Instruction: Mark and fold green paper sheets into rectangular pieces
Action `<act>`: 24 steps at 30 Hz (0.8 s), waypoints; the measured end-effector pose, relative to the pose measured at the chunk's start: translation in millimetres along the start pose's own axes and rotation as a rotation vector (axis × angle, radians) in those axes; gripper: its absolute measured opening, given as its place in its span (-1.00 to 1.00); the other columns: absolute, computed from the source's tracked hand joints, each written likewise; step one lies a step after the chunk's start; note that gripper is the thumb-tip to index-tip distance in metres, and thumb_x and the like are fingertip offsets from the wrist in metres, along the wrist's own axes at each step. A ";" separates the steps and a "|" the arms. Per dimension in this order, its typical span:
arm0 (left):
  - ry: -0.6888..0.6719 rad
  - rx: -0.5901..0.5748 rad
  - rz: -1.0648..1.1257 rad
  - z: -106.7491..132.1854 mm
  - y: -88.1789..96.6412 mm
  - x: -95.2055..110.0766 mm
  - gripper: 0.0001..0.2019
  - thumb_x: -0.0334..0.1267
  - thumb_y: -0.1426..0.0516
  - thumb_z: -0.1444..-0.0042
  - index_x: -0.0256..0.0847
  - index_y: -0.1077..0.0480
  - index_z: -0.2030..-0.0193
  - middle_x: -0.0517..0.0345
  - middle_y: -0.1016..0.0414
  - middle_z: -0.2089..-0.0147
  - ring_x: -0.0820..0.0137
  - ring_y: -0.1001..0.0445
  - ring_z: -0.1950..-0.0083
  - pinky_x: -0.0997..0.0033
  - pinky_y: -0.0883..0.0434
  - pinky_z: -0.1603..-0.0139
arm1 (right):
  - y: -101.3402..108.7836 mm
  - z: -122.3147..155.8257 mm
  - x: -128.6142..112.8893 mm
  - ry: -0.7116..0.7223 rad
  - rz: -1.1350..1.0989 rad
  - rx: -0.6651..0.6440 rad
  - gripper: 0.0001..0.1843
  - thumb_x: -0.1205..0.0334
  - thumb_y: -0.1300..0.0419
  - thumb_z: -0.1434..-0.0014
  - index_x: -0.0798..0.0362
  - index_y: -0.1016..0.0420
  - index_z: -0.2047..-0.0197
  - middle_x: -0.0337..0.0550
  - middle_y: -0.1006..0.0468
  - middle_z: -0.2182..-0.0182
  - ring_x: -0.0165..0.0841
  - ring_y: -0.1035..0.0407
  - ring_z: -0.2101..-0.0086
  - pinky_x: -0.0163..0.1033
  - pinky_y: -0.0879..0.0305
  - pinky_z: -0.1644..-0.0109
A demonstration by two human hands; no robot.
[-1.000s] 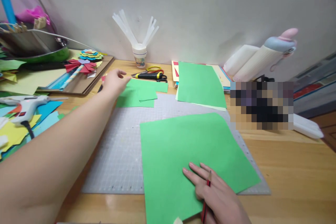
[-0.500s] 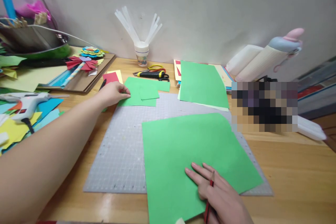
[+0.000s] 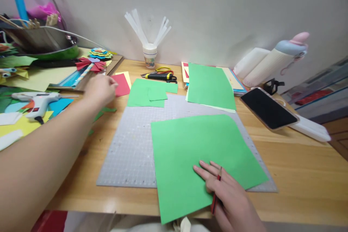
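Pencil [image 3: 214, 201] runs near-to-far, tip toward the surface's far edge, gripped in the right hand [image 3: 231, 203] pressing the green sheet [image 3: 195, 145]; left hand [image 3: 99, 88] curls at red paper [image 3: 123, 85], grip unclear.

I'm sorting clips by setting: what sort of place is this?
Probably a home paper-craft desk: a gridded cutting mat with a green paper sheet on it, a glue gun at the left, and scissors by a cup of glue sticks.
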State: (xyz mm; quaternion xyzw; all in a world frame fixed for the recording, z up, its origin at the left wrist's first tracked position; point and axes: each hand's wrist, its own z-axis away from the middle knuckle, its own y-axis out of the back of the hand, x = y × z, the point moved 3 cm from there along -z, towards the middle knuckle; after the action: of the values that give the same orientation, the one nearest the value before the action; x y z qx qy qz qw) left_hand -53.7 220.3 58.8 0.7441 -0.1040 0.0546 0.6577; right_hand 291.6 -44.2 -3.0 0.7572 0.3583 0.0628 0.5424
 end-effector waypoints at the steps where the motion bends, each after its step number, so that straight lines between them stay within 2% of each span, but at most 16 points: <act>1: 0.071 0.057 -0.036 9.2 12.6 -7.7 -0.63 -0.09 -0.15 -0.25 -0.25 -0.37 -0.11 0.02 -0.42 -0.13 0.17 -0.46 -0.07 0.04 -0.46 -0.05 | 0.0 1.2 0.0 -0.008 0.000 -0.001 -0.58 0.57 0.03 -0.02 0.02 -0.36 0.10 -0.08 -0.58 -0.05 -0.26 -0.38 -0.15 -0.07 -0.32 -0.24; 3: 0.129 0.133 -0.068 30.0 33.1 -13.3 -0.57 -0.07 0.05 -0.37 -0.41 -0.40 -0.09 -0.08 -0.39 -0.18 -0.07 -0.34 -0.22 -0.18 -0.32 -0.18 | 0.1 3.1 -0.7 -0.001 -0.002 0.004 -0.51 0.59 0.03 -0.05 0.05 -0.37 0.00 -0.07 -0.58 -0.06 -0.27 -0.36 -0.17 -0.05 -0.28 -0.27; 4: 0.123 0.163 -0.073 42.2 40.1 -11.0 -0.54 -0.08 0.09 -0.38 -0.38 -0.34 -0.19 -0.07 -0.28 -0.29 -0.12 -0.22 -0.31 -0.22 -0.22 -0.25 | 0.1 3.2 -1.8 0.011 -0.001 0.003 -0.47 0.61 0.04 -0.06 0.06 -0.36 -0.07 -0.07 -0.57 -0.07 -0.28 -0.34 -0.18 -0.03 -0.26 -0.28; 5: 0.121 0.216 -0.077 56.3 45.4 -6.2 -0.50 -0.08 0.10 -0.38 -0.30 -0.16 -0.35 -0.06 -0.10 -0.41 -0.16 -0.04 -0.40 -0.28 -0.09 -0.32 | 0.1 2.4 -3.4 0.025 0.001 0.001 -0.42 0.62 0.05 -0.07 0.06 -0.34 -0.12 -0.06 -0.55 -0.09 -0.28 -0.32 -0.20 -0.01 -0.24 -0.29; 6: 0.098 0.237 -0.069 72.3 46.9 1.0 -0.40 -0.03 0.05 -0.34 -0.25 0.01 -0.43 -0.07 0.04 -0.47 -0.16 0.05 -0.44 -0.26 -0.04 -0.35 | -0.1 0.3 -5.6 0.037 0.006 -0.002 -0.39 0.63 0.06 -0.08 0.07 -0.32 -0.17 -0.05 -0.54 -0.11 -0.28 -0.30 -0.21 0.01 -0.22 -0.30; 7: 0.049 0.291 -0.027 91.0 46.9 9.9 -0.32 -0.02 -0.02 -0.30 -0.25 0.06 -0.45 -0.13 0.05 -0.47 -0.13 0.06 -0.45 -0.21 -0.02 -0.38 | -0.5 -3.2 -8.5 0.043 0.016 -0.011 -0.36 0.63 0.07 -0.09 0.07 -0.30 -0.20 -0.05 -0.52 -0.13 -0.27 -0.29 -0.22 0.04 -0.22 -0.30; 9: -0.156 0.333 0.042 134.7 38.1 30.0 -0.39 -0.03 -0.04 -0.27 -0.22 -0.08 -0.40 -0.14 -0.11 -0.41 0.00 -0.08 -0.41 -0.08 -0.05 -0.38 | -3.2 -14.3 -16.1 0.044 0.044 -0.046 -0.34 0.64 0.09 -0.09 0.07 -0.28 -0.23 -0.05 -0.48 -0.17 -0.24 -0.29 -0.22 0.09 -0.25 -0.27; 10: -0.222 0.324 0.086 158.2 30.1 36.9 -0.45 -0.07 -0.04 -0.28 -0.14 -0.13 -0.37 -0.08 -0.18 -0.37 0.05 -0.18 -0.37 -0.04 -0.10 -0.35 | -5.9 -21.6 -20.8 0.043 0.059 -0.074 -0.34 0.64 0.09 -0.09 0.07 -0.28 -0.24 -0.04 -0.46 -0.18 -0.21 -0.30 -0.21 0.12 -0.28 -0.25; 13: -0.383 0.259 0.147 224.2 0.5 43.9 -0.58 -0.27 -0.07 -0.25 0.02 -0.25 -0.24 0.02 -0.36 -0.22 0.13 -0.35 -0.17 0.03 -0.20 -0.18 | -19.1 -45.2 -35.4 0.044 0.085 -0.172 -0.31 0.65 0.11 -0.09 0.09 -0.28 -0.25 -0.04 -0.43 -0.21 -0.12 -0.35 -0.18 0.22 -0.34 -0.18; 15: -0.348 0.270 0.204 254.9 -15.9 35.5 -0.64 -0.36 -0.09 -0.22 0.01 -0.33 -0.14 0.04 -0.45 -0.10 0.15 -0.40 -0.07 0.07 -0.22 -0.09 | -30.0 -58.7 -44.0 0.054 0.079 -0.211 -0.34 0.64 0.12 -0.11 0.09 -0.32 -0.24 -0.06 -0.42 -0.21 -0.09 -0.35 -0.17 0.26 -0.33 -0.19; 17: -0.320 0.305 0.202 273.1 -26.0 25.6 -0.67 -0.40 -0.12 -0.18 0.01 -0.39 -0.06 0.07 -0.50 0.02 0.18 -0.44 0.02 0.13 -0.24 0.00 | -39.1 -68.6 -50.4 0.062 0.063 -0.215 -0.40 0.62 0.10 -0.16 0.08 -0.37 -0.20 -0.07 -0.43 -0.21 -0.09 -0.34 -0.17 0.24 -0.33 -0.20; 19: -0.334 0.322 0.167 279.8 -29.8 19.9 -0.68 -0.40 -0.15 -0.15 -0.01 -0.43 -0.03 0.08 -0.52 0.07 0.20 -0.45 0.07 0.16 -0.23 0.03 | -44.4 -75.0 -54.4 0.064 0.045 -0.206 -0.46 0.60 0.09 -0.18 0.09 -0.42 -0.14 -0.06 -0.45 -0.19 -0.09 -0.35 -0.17 0.19 -0.35 -0.20; 21: -0.366 0.294 0.133 276.8 -29.1 20.0 -0.69 -0.38 -0.15 -0.15 -0.02 -0.45 -0.03 0.09 -0.53 0.02 0.20 -0.46 0.04 0.17 -0.23 0.00 | -45.5 -78.4 -56.7 0.070 0.021 -0.211 -0.48 0.59 0.08 -0.18 0.10 -0.44 -0.11 -0.04 -0.47 -0.17 -0.10 -0.35 -0.17 0.14 -0.38 -0.19; 24: -0.398 0.210 0.107 259.3 -25.4 27.9 -0.69 -0.34 -0.09 -0.21 -0.04 -0.44 -0.07 0.09 -0.50 -0.12 0.19 -0.44 -0.07 0.15 -0.24 -0.07 | -42.3 -77.9 -60.1 0.106 -0.020 -0.258 -0.51 0.56 0.07 -0.22 0.09 -0.43 -0.12 -0.03 -0.45 -0.19 -0.15 -0.32 -0.19 0.09 -0.34 -0.22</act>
State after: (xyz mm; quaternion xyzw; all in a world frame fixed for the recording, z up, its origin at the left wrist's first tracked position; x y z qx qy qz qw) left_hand -35.2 -35.8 6.8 0.7980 -0.2646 -0.0479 0.5393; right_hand 189.7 -13.9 9.5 0.6734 0.3828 0.1427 0.6162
